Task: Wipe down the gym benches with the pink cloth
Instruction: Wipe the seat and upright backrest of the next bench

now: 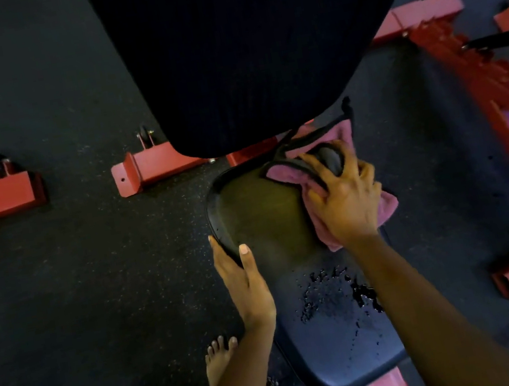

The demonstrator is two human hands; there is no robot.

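A black padded bench seat [271, 223] lies below me, with wet droplets near its front half. The raised black backrest [242, 46] fills the top of the view. My right hand [345, 198] grips the bunched pink cloth [313, 168], which has a dark trim, and presses it on the seat's far right end, close under the backrest. My left hand [244, 278] rests on the seat's left edge, fingers along the rim and thumb on top.
Red steel frame feet [154, 167] with small wheels stand on the dark speckled rubber floor [93, 287]. Another red bench frame [504, 124] runs along the right. A bare foot [218, 357] stands left of the seat.
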